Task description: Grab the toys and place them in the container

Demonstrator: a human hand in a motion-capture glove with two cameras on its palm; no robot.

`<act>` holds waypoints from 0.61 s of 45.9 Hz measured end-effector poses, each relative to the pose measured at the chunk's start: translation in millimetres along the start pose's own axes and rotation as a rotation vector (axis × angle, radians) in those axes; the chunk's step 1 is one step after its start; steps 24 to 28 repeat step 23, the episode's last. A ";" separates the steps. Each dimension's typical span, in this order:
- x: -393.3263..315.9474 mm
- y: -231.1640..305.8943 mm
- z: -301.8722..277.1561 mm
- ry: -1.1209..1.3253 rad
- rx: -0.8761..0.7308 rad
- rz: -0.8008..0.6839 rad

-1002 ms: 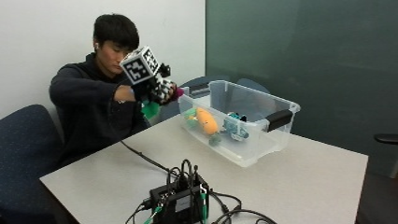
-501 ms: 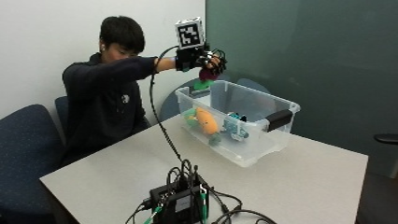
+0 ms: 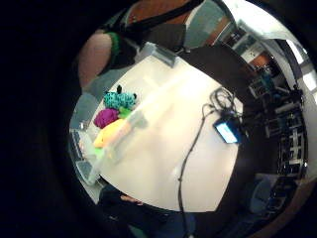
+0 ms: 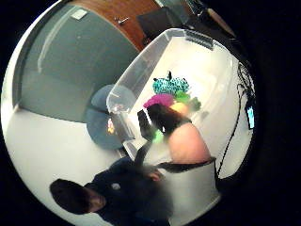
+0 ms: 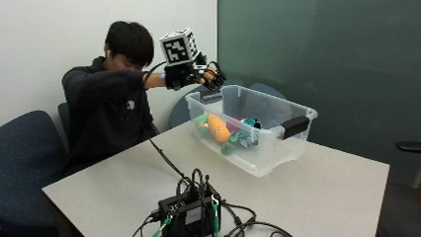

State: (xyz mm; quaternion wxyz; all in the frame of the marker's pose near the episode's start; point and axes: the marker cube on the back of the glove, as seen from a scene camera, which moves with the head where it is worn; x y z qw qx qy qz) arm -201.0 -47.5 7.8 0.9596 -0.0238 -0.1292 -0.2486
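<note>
Grey table (image 5: 309, 192) against a white wall and a dark teal panel; person seated at the far side. Gloved right hand (image 5: 197, 76) raised above the near end of the clear plastic container (image 5: 289, 148), palm turned down toward its opening. Fingers hang loosely spread below the palm, nothing pinched or enclosed as far as the outside view shows; grip reads as relaxed and holding nothing. Directly beneath the palm, inside the container, lie the toys: a teal spotted plush (image 3: 120, 99), a magenta plush (image 3: 106, 117) touching it, and a yellow-orange plush (image 3: 111, 134) beside that, with a small green piece between them. The thumb-side palm view shows the same cluster under the fingers (image 4: 162, 120), well apart from them. Hand height above the rim is probably to clear the wall and let a toy fall in instead of being placed. No toy visible on the table outside the container, so the task appears at or near completion. A black device with a bundle of cables (image 5: 197, 212) sits on the table on the side away from the hand, well apart from the container.
</note>
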 end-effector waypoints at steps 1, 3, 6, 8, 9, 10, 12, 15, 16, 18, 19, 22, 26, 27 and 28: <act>3.8 5.5 1.4 0.014 0.007 -0.003; 14.8 16.1 3.5 0.042 0.022 -0.005; 36.3 29.6 4.7 0.054 0.038 0.006; 49.0 39.2 5.4 0.042 0.045 0.013; 55.6 44.1 5.6 0.033 0.049 0.017; 62.4 48.8 5.7 0.025 0.054 0.021; 75.9 57.3 5.0 0.003 0.072 0.029; 95.4 71.7 2.2 -0.059 0.114 0.047; 100.9 76.8 1.3 -0.084 0.132 0.055; 109.5 88.0 0.2 -0.135 0.177 0.068; 113.3 94.4 0.1 -0.160 0.203 0.075; 124.0 112.4 -0.2 -0.217 0.274 0.092; 125.9 115.1 -0.2 -0.224 0.285 0.095; 125.9 115.1 -0.2 -0.224 0.285 0.095; 125.9 115.1 -0.2 -0.224 0.285 0.095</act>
